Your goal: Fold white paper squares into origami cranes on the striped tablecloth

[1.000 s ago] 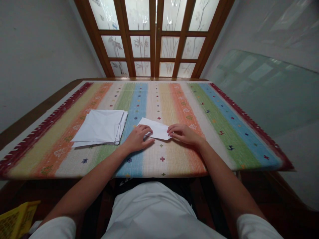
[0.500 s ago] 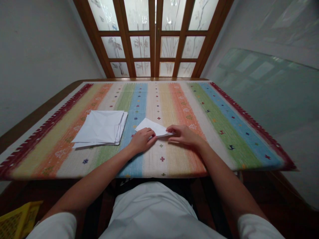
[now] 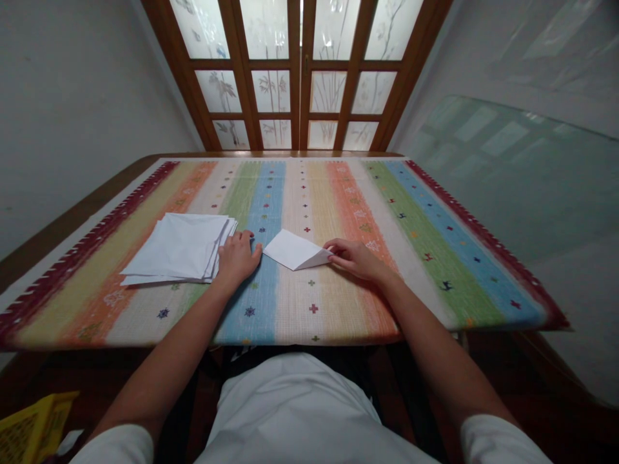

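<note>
A folded sheet of white paper [image 3: 293, 250] lies in front of me, with a flap along its near right side. Its right tip is pinched between the thumb and fingers of my right hand [image 3: 352, 256]. My left hand [image 3: 238, 256] rests at the right edge of a stack of white paper sheets [image 3: 178, 246], its fingers spread and touching that edge. The left thumb points toward the left corner of the folded paper. The stack is uneven, with several edges showing.
A striped, patterned tablecloth [image 3: 309, 193] covers the table. Beyond the far edge stand wooden doors with frosted panes [image 3: 273, 90]. A glass board [image 3: 522, 167] leans on the right wall. A yellow plastic basket [image 3: 36, 425] sits low at the left.
My left hand has let go of the folded paper and moved left to the stack, which has shifted left. My right hand still pinches the paper's right tip.
</note>
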Available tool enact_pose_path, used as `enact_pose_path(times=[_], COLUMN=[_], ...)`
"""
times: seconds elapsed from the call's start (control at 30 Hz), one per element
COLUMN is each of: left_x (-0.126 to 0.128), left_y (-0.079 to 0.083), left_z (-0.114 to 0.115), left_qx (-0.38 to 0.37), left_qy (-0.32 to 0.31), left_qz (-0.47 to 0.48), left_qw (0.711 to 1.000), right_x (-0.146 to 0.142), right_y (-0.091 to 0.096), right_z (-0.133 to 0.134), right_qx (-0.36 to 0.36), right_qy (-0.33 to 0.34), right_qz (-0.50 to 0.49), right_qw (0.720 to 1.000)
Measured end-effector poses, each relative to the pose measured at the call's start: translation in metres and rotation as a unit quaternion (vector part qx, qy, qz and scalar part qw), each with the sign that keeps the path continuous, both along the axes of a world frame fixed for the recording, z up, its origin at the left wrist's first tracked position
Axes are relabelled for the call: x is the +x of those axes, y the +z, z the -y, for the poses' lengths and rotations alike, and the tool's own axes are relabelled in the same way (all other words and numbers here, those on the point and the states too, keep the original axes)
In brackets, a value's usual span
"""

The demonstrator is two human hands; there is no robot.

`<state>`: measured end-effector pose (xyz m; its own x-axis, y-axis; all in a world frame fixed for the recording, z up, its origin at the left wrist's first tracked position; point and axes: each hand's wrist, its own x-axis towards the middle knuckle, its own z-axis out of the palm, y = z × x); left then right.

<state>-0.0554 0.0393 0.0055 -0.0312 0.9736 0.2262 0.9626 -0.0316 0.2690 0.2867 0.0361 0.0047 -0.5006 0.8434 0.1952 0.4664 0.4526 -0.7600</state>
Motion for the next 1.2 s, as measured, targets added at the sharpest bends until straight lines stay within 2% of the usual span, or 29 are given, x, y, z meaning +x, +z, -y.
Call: enact_pose_path(times=[0.07, 0.1, 0.17, 0.23, 0.3, 0.4, 0.5, 0.6, 0.87, 1.0, 1.2], left_x=[-0.001, 0.000, 0.008, 0.022, 0.037, 0.052, 0.056, 0.056, 0.057, 0.056, 0.053], left_y=[0.002, 0.003, 0.003, 0.002, -0.001, -0.006, -0.008, -0.008, -0.009, -0.012, -0.019], left_z=[-0.001, -0.001, 0.003, 0.010, 0.017, 0.025, 0.026, 0.024, 0.025, 0.024, 0.019], left_qx=[0.018, 0.032, 0.049, 0.033, 0.012, 0.005, 0.002, 0.001, 0.005, 0.028, 0.055], left_qy=[0.001, -0.022, -0.119, -0.253, -0.358, -0.429, -0.433, -0.421, -0.383, -0.389, -0.446], left_qz=[0.015, 0.031, 0.075, 0.114, 0.112, 0.053, 0.018, 0.007, -0.028, -0.021, 0.015], left_qw=[1.000, 0.999, 0.989, 0.960, 0.927, 0.902, 0.901, 0.907, 0.923, 0.920, 0.893], right_x=[0.000, -0.001, -0.001, -0.003, -0.004, -0.005, -0.006, -0.005, -0.004, -0.007, -0.016], right_y=[-0.002, -0.003, -0.005, -0.008, -0.011, -0.016, -0.018, -0.017, -0.010, -0.008, -0.005], right_z=[-0.001, -0.001, -0.003, -0.005, -0.007, -0.010, -0.012, -0.011, -0.006, -0.004, -0.002], right_qx=[-0.003, -0.004, -0.005, -0.003, 0.017, 0.075, 0.106, 0.097, 0.053, -0.008, -0.115], right_qy=[-0.005, -0.010, -0.025, -0.036, -0.028, -0.003, -0.001, 0.006, 0.040, 0.009, -0.041], right_qz=[-0.008, -0.013, -0.027, -0.038, -0.032, 0.006, 0.045, 0.064, 0.014, 0.000, -0.047], right_qw=[1.000, 1.000, 0.999, 0.999, 0.999, 0.997, 0.993, 0.993, 0.998, 1.000, 0.991])
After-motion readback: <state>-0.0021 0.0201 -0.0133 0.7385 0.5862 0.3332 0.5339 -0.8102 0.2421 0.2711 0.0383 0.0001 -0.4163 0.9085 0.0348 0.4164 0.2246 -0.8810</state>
